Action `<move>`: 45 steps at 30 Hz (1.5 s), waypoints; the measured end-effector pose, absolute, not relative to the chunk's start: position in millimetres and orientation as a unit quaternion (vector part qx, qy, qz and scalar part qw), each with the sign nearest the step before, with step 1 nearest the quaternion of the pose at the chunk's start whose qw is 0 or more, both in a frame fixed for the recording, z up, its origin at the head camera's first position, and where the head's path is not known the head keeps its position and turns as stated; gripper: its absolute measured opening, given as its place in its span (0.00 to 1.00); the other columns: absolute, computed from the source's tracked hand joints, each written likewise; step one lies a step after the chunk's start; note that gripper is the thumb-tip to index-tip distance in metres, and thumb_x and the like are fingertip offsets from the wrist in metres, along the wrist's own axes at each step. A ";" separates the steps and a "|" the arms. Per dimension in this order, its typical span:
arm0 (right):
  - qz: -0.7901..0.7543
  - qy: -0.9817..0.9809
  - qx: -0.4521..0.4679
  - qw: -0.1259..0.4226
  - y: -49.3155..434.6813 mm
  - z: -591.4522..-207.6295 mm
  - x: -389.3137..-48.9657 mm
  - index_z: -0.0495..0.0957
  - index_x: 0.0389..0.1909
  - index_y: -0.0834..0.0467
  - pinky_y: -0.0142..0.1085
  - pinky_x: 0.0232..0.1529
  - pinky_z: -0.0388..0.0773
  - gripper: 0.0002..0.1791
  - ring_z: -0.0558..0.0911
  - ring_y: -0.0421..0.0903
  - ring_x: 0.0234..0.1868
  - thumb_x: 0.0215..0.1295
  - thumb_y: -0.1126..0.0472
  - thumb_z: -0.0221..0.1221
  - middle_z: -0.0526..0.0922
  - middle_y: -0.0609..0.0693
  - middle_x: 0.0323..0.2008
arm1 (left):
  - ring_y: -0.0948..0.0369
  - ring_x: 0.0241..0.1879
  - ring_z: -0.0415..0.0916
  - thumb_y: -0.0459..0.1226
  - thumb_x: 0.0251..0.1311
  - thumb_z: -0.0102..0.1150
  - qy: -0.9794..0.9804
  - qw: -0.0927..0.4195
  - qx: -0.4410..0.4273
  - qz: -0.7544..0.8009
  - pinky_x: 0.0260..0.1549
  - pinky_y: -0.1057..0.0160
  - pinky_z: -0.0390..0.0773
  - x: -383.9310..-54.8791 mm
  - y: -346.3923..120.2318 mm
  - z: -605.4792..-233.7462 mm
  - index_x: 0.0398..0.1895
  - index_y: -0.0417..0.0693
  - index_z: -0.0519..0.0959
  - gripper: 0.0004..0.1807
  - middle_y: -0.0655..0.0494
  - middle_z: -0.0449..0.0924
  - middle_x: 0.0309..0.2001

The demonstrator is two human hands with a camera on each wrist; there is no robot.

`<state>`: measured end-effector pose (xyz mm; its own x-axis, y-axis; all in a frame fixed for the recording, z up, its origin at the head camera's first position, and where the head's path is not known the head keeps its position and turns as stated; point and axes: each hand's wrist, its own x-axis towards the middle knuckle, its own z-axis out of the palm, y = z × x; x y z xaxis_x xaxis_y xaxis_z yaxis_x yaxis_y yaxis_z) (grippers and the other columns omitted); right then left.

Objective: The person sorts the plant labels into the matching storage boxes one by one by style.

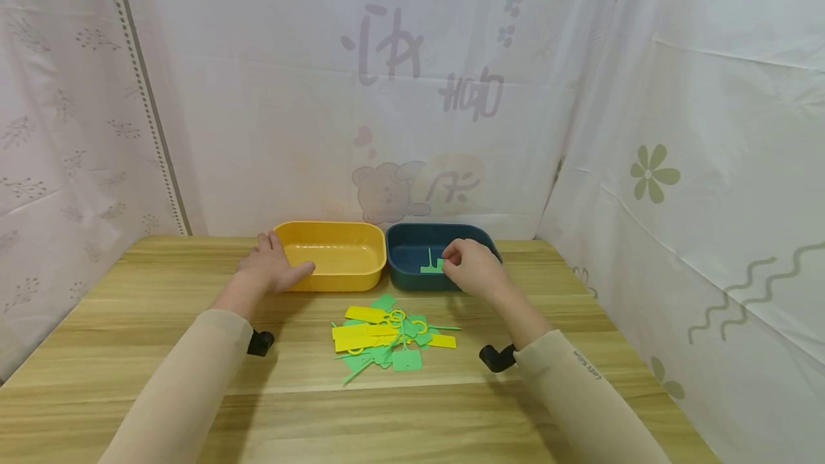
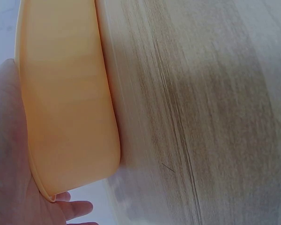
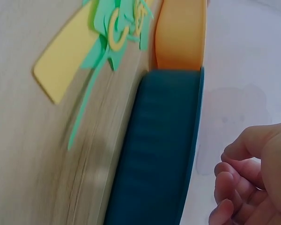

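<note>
My left hand (image 1: 267, 263) rests at the near left corner of the yellow bin (image 1: 341, 283), its thumb along the front rim and its fingers extended past the left end. In the left wrist view that bin's outer wall (image 2: 65, 103) stands beside the palm. My right hand (image 1: 475, 268) hovers over the dark blue bin (image 1: 412, 281), thumb and index fingertips together. The right wrist view shows nothing between those fingers (image 3: 243, 145). Green plastic tags (image 1: 430, 268) show inside the blue bin, close to the fingertips; one has an upright stem.
In front of the bins lies a mixed pile of green tags (image 1: 407, 359) and yellow tags (image 1: 352, 337), some with hooked loops or thin stems. The bins stand side by side at the back of the wooden table (image 1: 309, 414), before a printed curtain (image 1: 271, 92).
</note>
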<state>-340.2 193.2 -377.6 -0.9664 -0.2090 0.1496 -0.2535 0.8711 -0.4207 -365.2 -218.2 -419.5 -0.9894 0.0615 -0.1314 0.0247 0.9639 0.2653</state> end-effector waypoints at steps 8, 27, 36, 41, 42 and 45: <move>0.215 -0.964 0.149 0.042 175.1 -380.1 -332.1 0.87 0.53 0.55 0.50 0.54 0.84 0.13 0.85 0.51 0.49 0.74 0.57 0.61 0.88 0.51 0.48 | 0.20 0.81 0.47 0.74 0.73 0.38 0.989 0.071 0.022 0.130 0.77 0.24 0.60 -364.3 -217.2 -417.1 0.83 0.17 0.29 0.70 0.15 0.28 0.84; 0.189 -0.957 0.221 0.002 147.7 -396.4 -316.4 0.87 0.46 0.48 0.42 0.54 0.83 0.05 0.81 0.42 0.43 0.75 0.56 0.65 0.85 0.40 0.41 | 0.17 0.77 0.54 0.72 0.75 0.39 0.988 0.076 0.016 0.136 0.77 0.25 0.60 -359.4 -217.8 -413.0 0.82 0.17 0.28 0.69 0.16 0.28 0.84; 0.156 -0.947 0.275 -0.055 144.8 -404.5 -314.5 0.87 0.53 0.52 0.44 0.58 0.84 0.10 0.83 0.43 0.47 0.75 0.57 0.66 0.86 0.42 0.44 | 0.16 0.76 0.55 0.72 0.75 0.39 0.987 0.078 0.020 0.135 0.75 0.23 0.62 -360.9 -217.1 -416.3 0.82 0.17 0.28 0.69 0.15 0.27 0.83; 0.133 -0.940 0.302 -0.084 143.9 -410.7 -313.2 0.87 0.57 0.49 0.44 0.60 0.83 0.13 0.84 0.44 0.51 0.75 0.58 0.66 0.85 0.42 0.49 | 0.16 0.76 0.57 0.72 0.74 0.39 0.988 0.077 0.019 0.136 0.75 0.23 0.62 -358.9 -216.5 -415.7 0.82 0.17 0.29 0.69 0.15 0.28 0.84; 0.127 -0.938 0.310 -0.087 143.7 -411.8 -313.1 0.87 0.57 0.49 0.44 0.61 0.83 0.13 0.84 0.44 0.52 0.75 0.59 0.66 0.85 0.43 0.50 | 0.16 0.75 0.57 0.72 0.74 0.39 0.987 0.075 0.019 0.137 0.75 0.23 0.62 -358.5 -216.3 -415.2 0.82 0.17 0.29 0.69 0.15 0.28 0.84; 0.108 -0.932 0.334 -0.093 142.6 -413.8 -312.7 0.88 0.58 0.49 0.44 0.63 0.83 0.15 0.84 0.44 0.54 0.73 0.62 0.66 0.85 0.44 0.52 | 0.17 0.75 0.59 0.72 0.75 0.40 0.987 0.073 0.020 0.139 0.75 0.23 0.62 -357.7 -215.9 -413.7 0.82 0.17 0.29 0.69 0.15 0.29 0.84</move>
<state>-312.7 142.6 -413.8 -0.7601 -0.6418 -0.1015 -0.6018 0.7543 -0.2625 -357.7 -215.9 -413.7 -0.9885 0.0597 -0.1387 0.0192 0.9607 0.2768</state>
